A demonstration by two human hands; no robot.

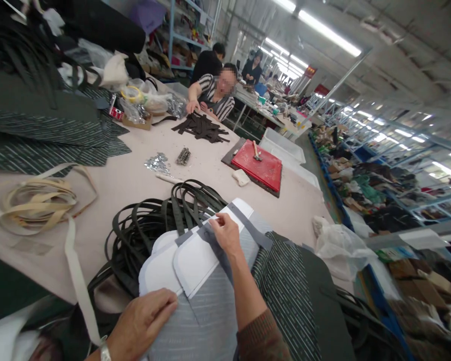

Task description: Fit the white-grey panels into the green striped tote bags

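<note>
My right hand is closed, thumb and fingers pinched at a dark grey strip that crosses a white panel with rounded corners. My left hand lies lower left with its fingers curled together at the lower edge of the white pieces; what lies between its fingertips is hidden. Beneath both hands spreads a pale grey fabric sheet. Looped black straps are heaped just beyond and left of the panels. Dark striped fabric lies right of my right forearm.
On the table are a coil of beige webbing, silvery metal pieces, a red board bearing a hammer, and dark strips. A person sits at the far edge, hands near those strips. A plastic bag lies right.
</note>
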